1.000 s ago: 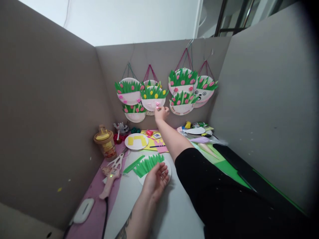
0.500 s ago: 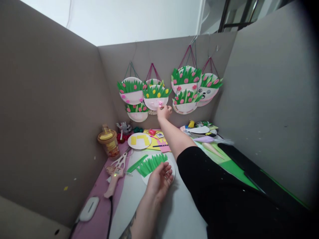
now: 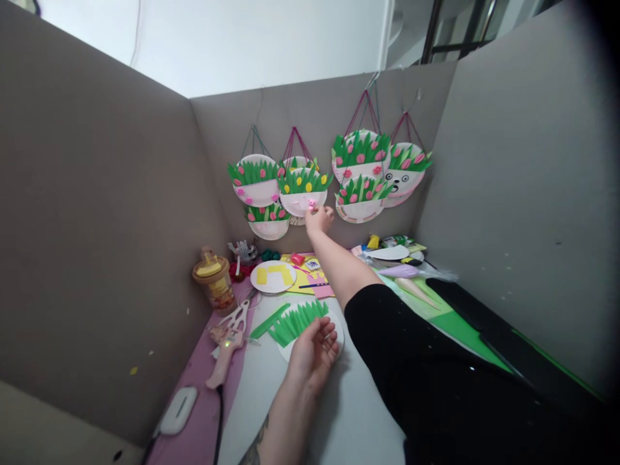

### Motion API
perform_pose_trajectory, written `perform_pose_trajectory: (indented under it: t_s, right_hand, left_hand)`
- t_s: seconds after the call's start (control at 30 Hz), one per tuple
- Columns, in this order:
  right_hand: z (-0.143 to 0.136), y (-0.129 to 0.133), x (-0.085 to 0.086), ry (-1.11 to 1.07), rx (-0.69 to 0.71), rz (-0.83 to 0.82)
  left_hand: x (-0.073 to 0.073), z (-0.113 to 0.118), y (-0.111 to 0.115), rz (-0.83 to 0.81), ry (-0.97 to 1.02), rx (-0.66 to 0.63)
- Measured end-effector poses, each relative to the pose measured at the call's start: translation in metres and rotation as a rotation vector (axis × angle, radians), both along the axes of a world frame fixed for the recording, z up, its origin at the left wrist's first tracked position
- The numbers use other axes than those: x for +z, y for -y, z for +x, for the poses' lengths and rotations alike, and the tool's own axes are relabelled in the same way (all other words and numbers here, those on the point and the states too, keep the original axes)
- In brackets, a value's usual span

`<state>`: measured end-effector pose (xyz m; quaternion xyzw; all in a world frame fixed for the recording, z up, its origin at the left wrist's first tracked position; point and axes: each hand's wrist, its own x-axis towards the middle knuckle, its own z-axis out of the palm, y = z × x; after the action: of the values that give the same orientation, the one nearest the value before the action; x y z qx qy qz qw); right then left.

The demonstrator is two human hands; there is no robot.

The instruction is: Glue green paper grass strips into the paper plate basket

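Observation:
My right hand reaches up to the back panel, fingers pinched on a small pink bear figure. The bear lies against the white front of a hanging paper-plate basket with green paper grass and yellow paper tulips. Whether it is stuck there I cannot tell. Below, my left hand is palm up with fingers loosely curled and nothing in it. It hovers over or rests on a white paper plate, which bears green paper grass. A green paper strip lies at the plate's left.
More tulip baskets hang left and right on the panel. At left are a pink glue gun, scissors, a lidded cup and a white case. Behind lies a plate with yellow pieces; craft supplies are at right.
The view has shifted slightly, so the table things sit a little lower and further right. Both hands keep nearly the same pose, the right one still at the bear.

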<state>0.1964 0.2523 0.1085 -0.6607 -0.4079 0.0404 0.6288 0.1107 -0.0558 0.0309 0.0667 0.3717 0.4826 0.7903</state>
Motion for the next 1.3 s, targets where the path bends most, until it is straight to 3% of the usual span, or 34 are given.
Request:
perform_pose_trajectory:
  t_s: [0.67,0.97,1.07,1.17,1.23,1.3]
  right_hand:
    - [-0.002,-0.002,0.000,0.004,-0.011,-0.001]
    - [-0.004,0.020,0.003,0.010,0.063,0.027]
    - [-0.003,0.044,0.003,0.052,0.132,0.072]
    - [0.006,0.092,0.000,0.110,0.259,0.144]
    - [0.019,0.141,-0.007,0.078,0.554,0.222]
    - [0.039,0.196,-0.018,-0.097,0.833,0.149]
  left_hand:
    - [0.003,0.001,0.002,0.003,0.014,-0.002]
    - [0.002,-0.001,0.002,0.016,0.014,-0.001]
    - [0.002,-0.002,0.001,0.025,-0.006,0.011]
    - [0.004,-0.004,-0.001,0.070,-0.026,0.048]
    - [0.005,-0.005,-0.002,0.126,-0.036,0.074]
    - [0.004,-0.006,-0.003,0.195,-0.059,0.079]
